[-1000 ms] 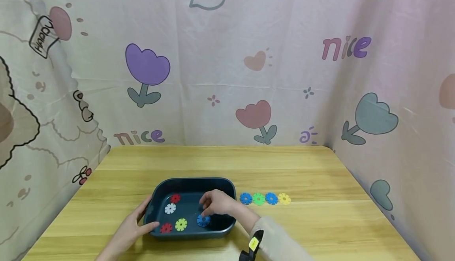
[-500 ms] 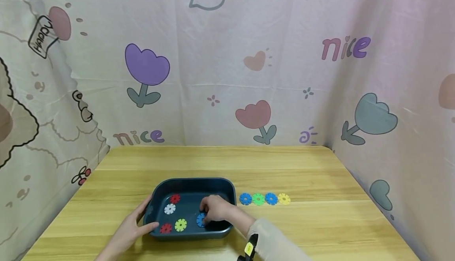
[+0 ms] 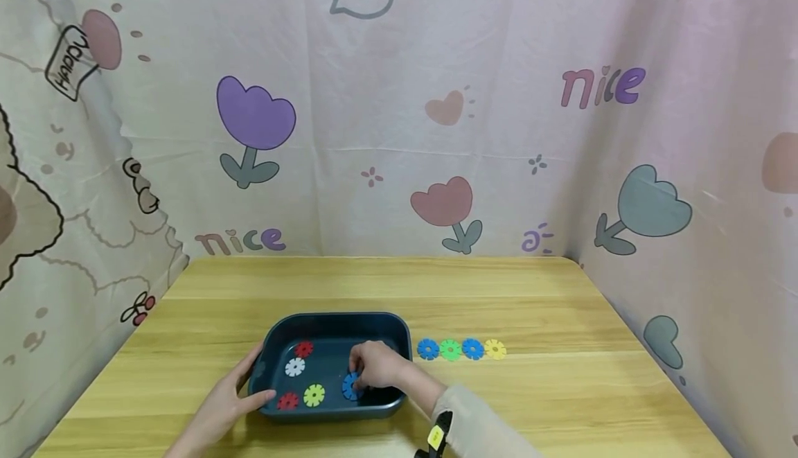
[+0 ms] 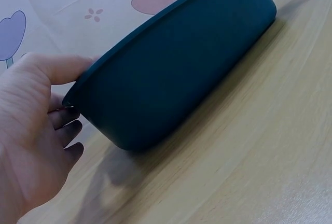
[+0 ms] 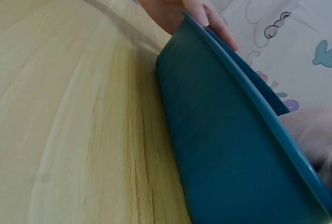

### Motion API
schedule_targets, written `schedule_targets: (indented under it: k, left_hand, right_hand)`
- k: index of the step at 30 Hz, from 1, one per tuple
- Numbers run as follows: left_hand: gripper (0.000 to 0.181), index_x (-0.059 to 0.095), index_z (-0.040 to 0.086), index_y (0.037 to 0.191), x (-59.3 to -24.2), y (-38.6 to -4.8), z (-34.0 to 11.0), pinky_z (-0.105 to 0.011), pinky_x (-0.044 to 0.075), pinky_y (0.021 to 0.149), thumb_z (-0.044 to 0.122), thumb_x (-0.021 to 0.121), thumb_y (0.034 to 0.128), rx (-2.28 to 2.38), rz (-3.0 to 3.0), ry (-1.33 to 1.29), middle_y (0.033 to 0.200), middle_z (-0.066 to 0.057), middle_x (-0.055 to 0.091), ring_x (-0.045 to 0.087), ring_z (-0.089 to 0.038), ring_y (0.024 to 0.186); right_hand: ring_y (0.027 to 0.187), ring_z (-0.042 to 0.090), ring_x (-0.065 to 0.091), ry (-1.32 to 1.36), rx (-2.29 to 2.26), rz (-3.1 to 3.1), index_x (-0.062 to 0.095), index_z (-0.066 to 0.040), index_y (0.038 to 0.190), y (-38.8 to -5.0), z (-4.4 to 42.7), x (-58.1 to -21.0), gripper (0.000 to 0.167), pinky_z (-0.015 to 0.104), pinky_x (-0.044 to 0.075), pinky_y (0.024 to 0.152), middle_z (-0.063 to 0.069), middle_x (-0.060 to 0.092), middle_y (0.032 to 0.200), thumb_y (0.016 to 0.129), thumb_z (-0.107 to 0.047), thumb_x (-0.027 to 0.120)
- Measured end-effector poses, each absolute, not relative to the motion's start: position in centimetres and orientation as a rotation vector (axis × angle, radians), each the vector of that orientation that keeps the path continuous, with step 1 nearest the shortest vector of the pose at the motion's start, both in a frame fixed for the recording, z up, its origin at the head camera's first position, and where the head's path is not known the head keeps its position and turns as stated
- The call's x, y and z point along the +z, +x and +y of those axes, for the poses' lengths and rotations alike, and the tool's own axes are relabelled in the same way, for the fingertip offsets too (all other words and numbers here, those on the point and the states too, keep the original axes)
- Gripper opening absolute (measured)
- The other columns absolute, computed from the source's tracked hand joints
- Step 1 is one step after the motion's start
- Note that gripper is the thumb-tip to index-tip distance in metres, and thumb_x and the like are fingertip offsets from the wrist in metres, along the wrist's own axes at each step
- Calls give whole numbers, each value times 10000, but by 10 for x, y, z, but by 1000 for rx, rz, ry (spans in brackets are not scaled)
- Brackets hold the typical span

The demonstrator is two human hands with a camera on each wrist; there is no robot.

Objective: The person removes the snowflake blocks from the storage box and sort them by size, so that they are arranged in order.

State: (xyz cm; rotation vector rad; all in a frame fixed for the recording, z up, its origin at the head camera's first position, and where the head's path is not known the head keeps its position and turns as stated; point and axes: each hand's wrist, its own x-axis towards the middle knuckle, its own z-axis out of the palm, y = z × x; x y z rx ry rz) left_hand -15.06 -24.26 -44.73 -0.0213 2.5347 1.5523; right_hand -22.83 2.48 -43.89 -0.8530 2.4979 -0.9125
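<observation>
1. Head view, nearest to me: a pale sleeve [image 3: 486, 425] covers the person's right forearm, with a black wrist strap [image 3: 436, 436] bearing a yellow label just below its cuff.
2. The left hand [image 3: 219, 404] grips the left end of a dark blue-green rectangular tub [image 3: 337, 414]. Its thumb hooks over the rim while the other fingers lie along the outside of the wall, as the left wrist view also shows.
3. Inside the tub, by the front wall, a red slotted disc [image 3: 288, 401] lies near the left thumb, with a yellow-green slotted disc [image 3: 314, 395] just right of it.
4. Farther right on the tub's floor is a blue slotted disc [image 3: 348, 386], partly covered by the right hand [image 3: 377, 365], which reaches in over the right end. Bent fingers and thumb pinch this disc near its upper right edge.
5. Deeper in, on the left side, sit a white slotted disc [image 3: 295, 366] and, behind it, a second red disc [image 3: 303, 349].
6. Outside, just beyond the tub's right end, a straight row of four discs [image 3: 451, 350] runs blue, green, blue, yellow, side by side on the wood-grain tabletop [image 3: 561, 402].
7. Behind the table's far edge hangs a pale cloth backdrop [image 3: 368, 63], printed with tulips, hearts and the word "nice".
</observation>
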Motion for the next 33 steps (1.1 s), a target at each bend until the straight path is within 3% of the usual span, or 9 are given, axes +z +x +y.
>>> schedule_targets:
  k: [8,20,33]
  left_hand:
    - [891,94,21,1483,-447,-150,-241,-660,146,1009,255,669,844,1529,2538,-24,1483,-313,81,96,-522,1319]
    - [886,106,12,1481,-444,-147,-239,-633,175,1023,246,674,842,1539,2570,-9,1478,-319,103,114,-519,1318]
    - [886,108,2,1477,-446,-149,-240,-631,188,1021,256,672,842,1516,2584,3,1475,-324,108,133,-523,1313]
  right_hand:
    - [558,99,601,-740,-1177,2328,593,-35,794,-228,27,-434,154,230,520,510,11,519,652,787,108,648]
    - [598,175,599,-705,-1397,2192,604,-4,889,-235,41,-412,115,337,552,596,63,544,719,812,71,645]
    - [613,154,598,-641,-1601,2121,578,59,948,-250,83,-397,113,390,556,666,44,534,730,844,48,618]
